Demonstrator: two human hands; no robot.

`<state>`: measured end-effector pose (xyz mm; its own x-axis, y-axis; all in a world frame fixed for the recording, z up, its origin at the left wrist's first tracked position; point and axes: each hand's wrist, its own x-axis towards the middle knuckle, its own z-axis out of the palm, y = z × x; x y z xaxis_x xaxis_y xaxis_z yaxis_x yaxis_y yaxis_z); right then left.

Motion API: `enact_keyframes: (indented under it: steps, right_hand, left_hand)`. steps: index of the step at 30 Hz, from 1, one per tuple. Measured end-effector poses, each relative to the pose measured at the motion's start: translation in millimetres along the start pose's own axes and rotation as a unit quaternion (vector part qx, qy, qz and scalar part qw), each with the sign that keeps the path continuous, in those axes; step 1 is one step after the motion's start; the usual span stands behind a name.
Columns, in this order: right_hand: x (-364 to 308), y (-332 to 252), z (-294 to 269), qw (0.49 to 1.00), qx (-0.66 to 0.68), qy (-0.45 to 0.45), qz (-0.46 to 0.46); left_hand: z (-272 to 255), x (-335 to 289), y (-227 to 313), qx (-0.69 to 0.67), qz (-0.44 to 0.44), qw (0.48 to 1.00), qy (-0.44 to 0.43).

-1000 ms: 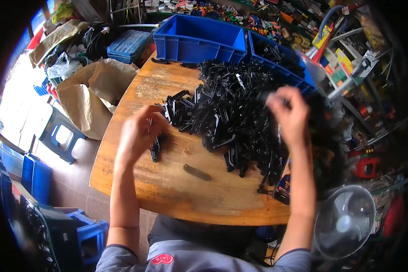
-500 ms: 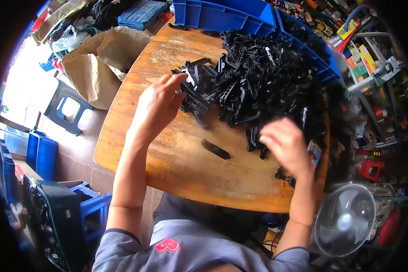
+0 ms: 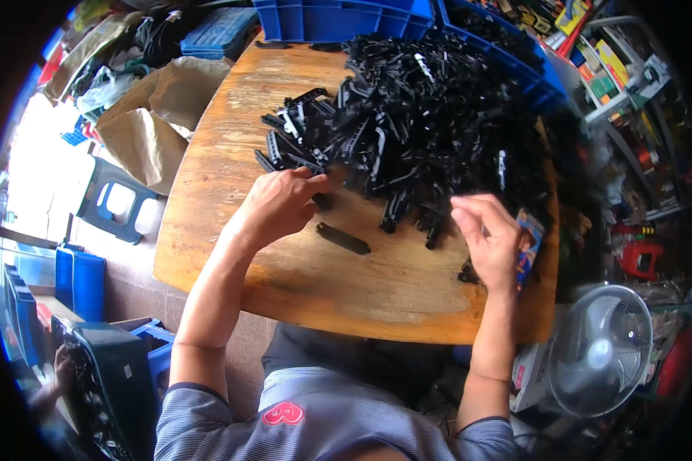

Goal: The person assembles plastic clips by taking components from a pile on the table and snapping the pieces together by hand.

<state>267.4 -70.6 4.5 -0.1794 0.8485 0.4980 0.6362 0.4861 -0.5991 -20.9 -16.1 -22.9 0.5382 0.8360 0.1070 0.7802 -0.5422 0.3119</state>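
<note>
Black parts [image 3: 438, 115], blue bins [image 3: 331, 24] beyond, left hand [image 3: 281, 203] perhaps touching

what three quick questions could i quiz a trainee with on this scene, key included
1. True or false: the loose dark piece lies on the wooden table, apart from the pile of black parts.
2. Which of the person's hands is nearer that piece?
3. Fill in: the round fan is on the person's ____ side.

Key: 1 true; 2 the left hand; 3 right.
</note>
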Motion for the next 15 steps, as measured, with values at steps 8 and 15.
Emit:
enact_keyframes:
  steps: [8, 15]
  right_hand:
    - [-14.5, 4.7, 6.8, 0.968, -0.114, -0.2, 0.095]
    - [-21.2, 17.5, 7.2, 0.98, -0.1, -0.131, 0.11]
  left_hand:
    - [11.4, 0.0, 11.0, 0.009, -0.022, 0.999, 0.037]
    - [-15.1, -3.7, 15.9, -0.122, -0.061, 0.98, 0.144]
